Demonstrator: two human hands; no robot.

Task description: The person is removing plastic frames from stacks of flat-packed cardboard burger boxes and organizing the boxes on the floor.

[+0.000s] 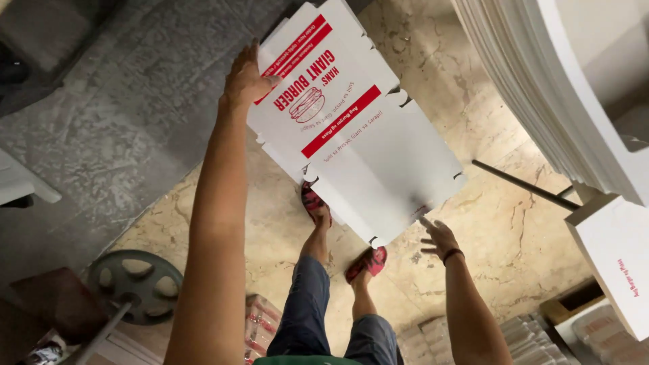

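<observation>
- The blank point(351, 128), a flat die-cut white carton with red print, hangs in the air over the floor point(487, 243), well above the person's feet; nothing carries it but the hands.
- The left hand point(247, 78) pinches the blank's far left edge, thumb over the printed face and fingers curled behind, so the sheet stays flat and cannot droop at that end.
- The right hand point(439, 236) sits at the blank's near right corner, fingers spread wide and just touching its edge; whether it grips anything I cannot tell.
- Holding at opposite ends likely keeps the large thin sheet from folding along its scored flaps.
- The stack point(554, 88) of more white blanks leans at the right edge of view, near the right arm, and a folded box point(618, 267) stands below it.
- The weight plate point(135, 277) lies on the floor by the left elbow, well apart from the blank.
</observation>
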